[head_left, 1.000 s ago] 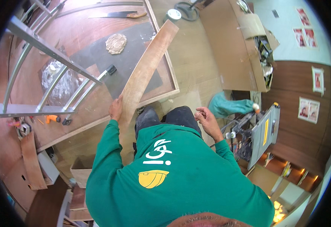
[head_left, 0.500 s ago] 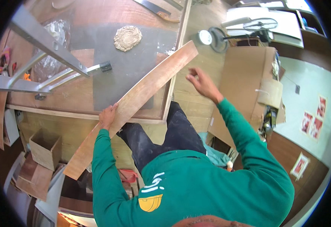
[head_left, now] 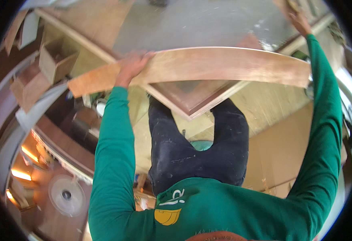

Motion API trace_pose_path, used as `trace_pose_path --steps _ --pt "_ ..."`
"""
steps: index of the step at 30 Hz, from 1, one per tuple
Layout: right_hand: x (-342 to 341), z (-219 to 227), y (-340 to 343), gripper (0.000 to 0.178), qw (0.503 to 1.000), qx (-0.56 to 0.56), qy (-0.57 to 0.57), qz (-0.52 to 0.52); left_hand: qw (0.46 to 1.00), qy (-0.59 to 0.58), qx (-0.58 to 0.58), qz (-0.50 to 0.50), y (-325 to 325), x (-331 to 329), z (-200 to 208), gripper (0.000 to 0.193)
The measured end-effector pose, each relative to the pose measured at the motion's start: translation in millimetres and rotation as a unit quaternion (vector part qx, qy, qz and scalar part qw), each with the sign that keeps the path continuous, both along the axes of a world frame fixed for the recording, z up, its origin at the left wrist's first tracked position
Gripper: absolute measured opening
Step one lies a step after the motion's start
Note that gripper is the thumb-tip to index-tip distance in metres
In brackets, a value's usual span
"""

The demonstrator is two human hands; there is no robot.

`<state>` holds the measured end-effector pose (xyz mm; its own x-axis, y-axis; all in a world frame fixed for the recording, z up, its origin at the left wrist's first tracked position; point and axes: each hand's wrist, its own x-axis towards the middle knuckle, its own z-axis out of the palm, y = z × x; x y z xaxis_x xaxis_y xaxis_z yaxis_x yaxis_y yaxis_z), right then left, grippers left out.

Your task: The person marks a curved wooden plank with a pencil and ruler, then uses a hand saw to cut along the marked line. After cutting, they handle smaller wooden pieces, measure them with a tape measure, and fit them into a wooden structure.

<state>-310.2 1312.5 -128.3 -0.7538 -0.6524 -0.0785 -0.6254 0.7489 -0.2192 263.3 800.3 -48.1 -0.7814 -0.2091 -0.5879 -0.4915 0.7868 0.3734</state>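
A long, thin wooden board (head_left: 224,64) lies across the corner of the framed wooden panel (head_left: 190,112) in front of me. My left hand (head_left: 131,67) grips the board toward its left end, fingers over the far edge and slightly blurred. At the far right, my right hand (head_left: 300,23) is stretched out over the panel's far side. Its fingers meet a tan wooden handle (head_left: 293,5), which looks like that of the saw seen earlier. Blur and the picture's rim hide whether they are closed round it.
An open wooden box (head_left: 57,60) and board pieces (head_left: 29,84) stand at the left. Below them, at lower left, is a round translucent disc (head_left: 66,195). A large sheet of cardboard (head_left: 280,144) lies right of my legs. A grey sheet (head_left: 184,28) covers part of the panel.
My view has turned, so the board now runs nearly level across it. My right hand has gone from open air beside the board to the tan handle; the left keeps its hold.
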Motion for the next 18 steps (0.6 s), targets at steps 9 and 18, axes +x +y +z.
trace_pose_path --steps 9,18 --pt "62 1 -31 0.039 0.998 -0.006 -0.055 -0.021 0.973 0.182 -0.133 0.042 20 24 -14 0.056" --pt "397 207 -82 0.020 0.918 -0.276 -0.175 -0.225 0.743 0.289 -0.044 0.602 20 147 -9 0.099"
